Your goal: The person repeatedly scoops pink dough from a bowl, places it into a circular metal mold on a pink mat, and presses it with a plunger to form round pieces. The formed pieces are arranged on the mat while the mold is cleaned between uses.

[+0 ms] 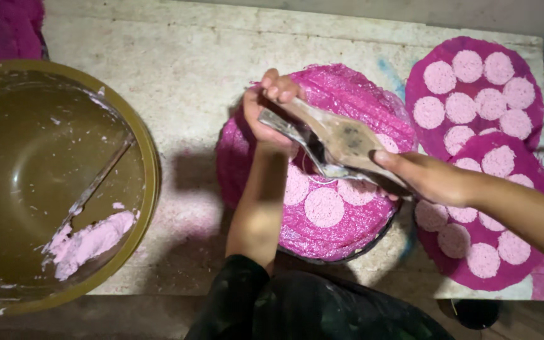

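Pale, speckled and dusted pink, the table [177, 75] carries the work under a dim light. Nearest the camera, the person's dark sleeve [240, 296] rises into the left forearm. Left of it sits a wide olive bowl [149, 170] with a lump of pink paste [92, 242] at the bottom and a thin stick [99, 179] leaning in it.

Past the sleeve lies a stack of magenta sheets [341, 239] on a dark round tray [373, 242], its top sheet bearing pale pink discs [324, 207]. The left hand [266, 113] is clenched around one end of a flat metal mould [338, 141]; the right hand [426, 176] grips the other end, so the mould hangs tilted just over the stack.

Judging by the even rows, this step goes best with the mould kept level and set beside the last disc without touching it, so neighbours do not smear, and lifted straight up. Whether paste is loaded in it cannot be told.

Farther right, two finished sheets [473, 88] overlap, covered in discs.
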Available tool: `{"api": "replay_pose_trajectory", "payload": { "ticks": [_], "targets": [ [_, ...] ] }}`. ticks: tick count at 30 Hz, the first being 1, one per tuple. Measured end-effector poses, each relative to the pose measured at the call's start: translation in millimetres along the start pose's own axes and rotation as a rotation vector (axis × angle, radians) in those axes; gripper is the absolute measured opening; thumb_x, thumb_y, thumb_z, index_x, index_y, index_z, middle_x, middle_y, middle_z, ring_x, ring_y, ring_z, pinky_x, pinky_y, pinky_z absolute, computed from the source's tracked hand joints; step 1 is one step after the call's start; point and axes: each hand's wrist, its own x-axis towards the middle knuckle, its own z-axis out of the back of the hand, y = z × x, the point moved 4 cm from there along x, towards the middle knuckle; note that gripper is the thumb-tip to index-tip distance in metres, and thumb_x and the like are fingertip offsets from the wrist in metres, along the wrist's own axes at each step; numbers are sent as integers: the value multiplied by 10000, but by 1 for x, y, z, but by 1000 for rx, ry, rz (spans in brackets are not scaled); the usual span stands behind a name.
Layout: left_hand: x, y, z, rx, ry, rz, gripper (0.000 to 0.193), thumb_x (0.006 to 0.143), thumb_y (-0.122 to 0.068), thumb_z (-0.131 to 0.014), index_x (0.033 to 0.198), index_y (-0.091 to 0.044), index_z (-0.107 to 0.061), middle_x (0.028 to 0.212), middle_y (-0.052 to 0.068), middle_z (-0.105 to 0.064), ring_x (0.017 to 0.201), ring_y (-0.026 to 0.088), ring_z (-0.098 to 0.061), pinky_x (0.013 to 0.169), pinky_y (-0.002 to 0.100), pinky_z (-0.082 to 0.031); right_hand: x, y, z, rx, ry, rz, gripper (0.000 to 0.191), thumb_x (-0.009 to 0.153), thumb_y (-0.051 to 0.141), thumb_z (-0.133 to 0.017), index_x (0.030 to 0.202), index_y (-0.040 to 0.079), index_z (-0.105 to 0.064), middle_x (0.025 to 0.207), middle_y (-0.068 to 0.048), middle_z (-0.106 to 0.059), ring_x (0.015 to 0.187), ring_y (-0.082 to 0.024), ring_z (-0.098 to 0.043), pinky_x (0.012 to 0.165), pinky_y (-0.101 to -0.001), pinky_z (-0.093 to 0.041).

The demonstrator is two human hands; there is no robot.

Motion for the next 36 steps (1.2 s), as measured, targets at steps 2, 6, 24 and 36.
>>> {"api": "replay_pose_trajectory", "payload": {
  "ticks": [2,6,24,36],
  "targets": [
    [2,-10,-3,-70,22,25,229,1005,-376,-577,1042,-154,-535,944,-17,-598,969,157,-623,1069,389,-518,6,8,-5,-38,-21,-19,935,897,806,-167,1027,47,-698,752,-109,-650,739,-267,-660,682,-407,-587],
    [-5,-13,-6,-94,5,6,235,999,-357,-633,1035,-145,-538,934,-9,-592,945,155,-624,1028,369,-535,12,9,-14,-70,-8,-27,963,880,830,-139,960,59,-711,719,-100,-625,695,-249,-653,678,-408,-605],
    [29,-1,-13,-36,-52,153,173,975,-322,-481,917,-161,-505,801,-35,-490,812,152,-509,883,376,-550,21,-3,-8,-87,-332,114,736,1014,610,-330,1039,-28,-697,719,-160,-647,707,-272,-655,709,-456,-538],
    [-1,14,-7,66,-192,72,196,934,-344,-503,926,-152,-539,841,-12,-564,844,157,-595,884,376,-546,7,-13,-12,-62,-196,-106,771,1042,648,-246,938,38,-706,671,-114,-646,605,-231,-646,630,-432,-599]
  ]
}}
